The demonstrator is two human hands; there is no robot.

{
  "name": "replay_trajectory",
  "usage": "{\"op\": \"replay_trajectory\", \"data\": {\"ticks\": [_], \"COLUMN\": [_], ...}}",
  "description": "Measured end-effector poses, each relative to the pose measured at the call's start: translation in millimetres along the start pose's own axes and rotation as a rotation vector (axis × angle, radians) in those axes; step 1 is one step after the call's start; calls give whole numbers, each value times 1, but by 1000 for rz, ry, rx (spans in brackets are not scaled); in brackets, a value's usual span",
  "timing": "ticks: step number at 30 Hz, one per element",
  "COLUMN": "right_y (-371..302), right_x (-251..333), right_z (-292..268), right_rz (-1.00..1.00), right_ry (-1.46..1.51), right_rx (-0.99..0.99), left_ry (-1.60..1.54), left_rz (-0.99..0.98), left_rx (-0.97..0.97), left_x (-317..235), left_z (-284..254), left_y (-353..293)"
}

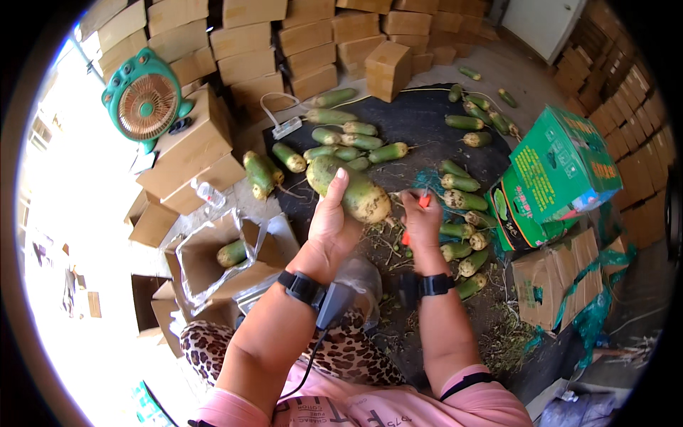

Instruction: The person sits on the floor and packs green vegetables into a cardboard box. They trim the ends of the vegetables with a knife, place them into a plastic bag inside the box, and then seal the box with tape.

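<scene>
A large green radish [346, 186], its pale root end specked with soil, is gripped in my left hand [331, 226] with the thumb lying along its top. Close to that root end, my right hand [425, 226] is closed around an orange-handled tool [425, 200]; orange shows above and below the fist, and its working end cannot be made out. More green radishes [363, 141] lie in a group beyond my left hand. To the right of my right hand, another row of radishes [462, 200] rests on the dark ground sheet [427, 153].
An open carton [206, 288] lined with clear plastic holds a radish at the left. Behind it, a green fan [147, 99] stands on a cardboard box [192, 149] near a white power strip [287, 128]. A green printed box [555, 171] stands right; stacked cartons [245, 39] line the back.
</scene>
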State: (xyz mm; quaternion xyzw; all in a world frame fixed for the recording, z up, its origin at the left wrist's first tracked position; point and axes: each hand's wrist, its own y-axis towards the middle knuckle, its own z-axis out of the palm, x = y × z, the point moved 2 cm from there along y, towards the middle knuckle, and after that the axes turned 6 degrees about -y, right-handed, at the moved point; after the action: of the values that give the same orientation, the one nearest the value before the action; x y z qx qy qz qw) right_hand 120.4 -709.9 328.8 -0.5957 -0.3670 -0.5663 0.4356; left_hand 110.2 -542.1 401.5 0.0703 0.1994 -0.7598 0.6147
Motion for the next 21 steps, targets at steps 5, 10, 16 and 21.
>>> {"op": "replay_trajectory", "data": {"ticks": [5, 10, 16, 21], "right_y": [-1, -82, -147, -131], "right_x": [-81, -173, -222, -202], "right_z": [-89, -212, -214, -170], "right_rz": [-66, 392, 794, 302], "right_ry": [-1037, -1289, -1009, -1067], "right_rx": [61, 104, 113, 384], "left_ry": [432, 1278, 1808, 2193], "left_rz": [253, 133, -98, -133], "left_rx": [142, 65, -603, -944], "left_x": [-116, -249, -291, -275], "left_z": [-10, -42, -150, -215], "left_y": [-48, -114, -120, -115]}}
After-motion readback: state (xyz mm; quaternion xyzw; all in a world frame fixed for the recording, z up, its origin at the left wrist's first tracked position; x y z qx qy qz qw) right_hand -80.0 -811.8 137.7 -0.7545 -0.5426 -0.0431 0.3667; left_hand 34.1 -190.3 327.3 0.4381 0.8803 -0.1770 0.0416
